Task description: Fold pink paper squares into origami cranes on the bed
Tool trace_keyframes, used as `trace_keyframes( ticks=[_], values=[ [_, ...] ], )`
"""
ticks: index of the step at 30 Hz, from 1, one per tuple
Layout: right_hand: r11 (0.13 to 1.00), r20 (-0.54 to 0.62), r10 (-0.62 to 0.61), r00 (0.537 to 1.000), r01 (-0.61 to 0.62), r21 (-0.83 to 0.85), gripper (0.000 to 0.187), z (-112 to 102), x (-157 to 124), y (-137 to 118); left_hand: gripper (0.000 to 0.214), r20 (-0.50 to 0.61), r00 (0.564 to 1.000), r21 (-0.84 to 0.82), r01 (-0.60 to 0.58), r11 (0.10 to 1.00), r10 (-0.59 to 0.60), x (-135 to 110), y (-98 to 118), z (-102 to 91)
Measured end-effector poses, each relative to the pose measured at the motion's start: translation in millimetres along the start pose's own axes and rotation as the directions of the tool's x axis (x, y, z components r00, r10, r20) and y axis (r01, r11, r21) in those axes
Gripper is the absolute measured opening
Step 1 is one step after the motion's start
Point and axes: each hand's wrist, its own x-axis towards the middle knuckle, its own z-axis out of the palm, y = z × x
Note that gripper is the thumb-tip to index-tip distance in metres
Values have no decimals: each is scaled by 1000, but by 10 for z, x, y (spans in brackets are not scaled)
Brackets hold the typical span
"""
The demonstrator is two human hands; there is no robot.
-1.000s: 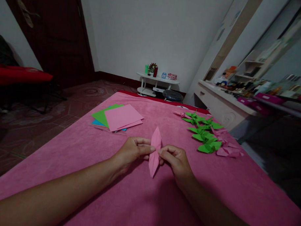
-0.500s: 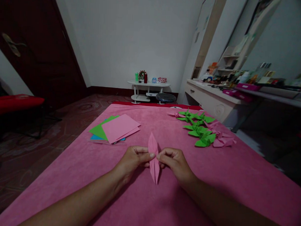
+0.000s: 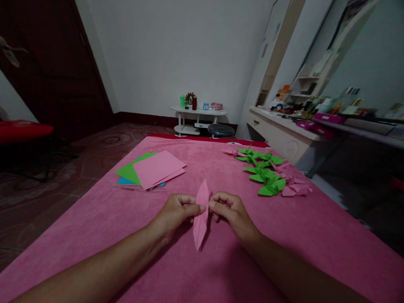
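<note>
A long, narrow piece of folded pink paper [image 3: 200, 220], pointed at both ends, stands upright over the pink cloth [image 3: 285, 243]. My left hand [image 3: 175, 211] pinches its left edge at mid-height between thumb and fingers. My right hand [image 3: 231, 211] pinches the right edge at the same height. Both hands are closed on the paper, close together, just above the cloth.
A stack of flat paper sheets [image 3: 151, 168], pink over green and blue, lies to the upper left. Several folded green and pink paper figures [image 3: 269, 173] lie to the upper right. Beyond are a white low shelf [image 3: 198, 118], a cluttered dresser [image 3: 289, 128], a red seat [image 3: 17, 129].
The folded pink paper has tilted a little, its lower tip swinging left. My hands keep the same pinch. The camera view has shifted slightly.
</note>
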Motion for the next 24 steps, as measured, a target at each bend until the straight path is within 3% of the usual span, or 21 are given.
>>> trace_keyframes(
  ticks=[13,19,24],
  values=[
    [1000,-72,-10,997,8,-23,17,20,-3,49,25,-26,999,65,-25,998,26,-9,-9,11],
    [996,-113,-52,992,45,-71,17,-2,-29,116,27,26,999,95,-35,995,32,-34,-2,56],
    [990,-82,-60,995,49,-133,20,11,-62,80,27,41,998,127,-52,990,47,-43,12,52]
  ],
)
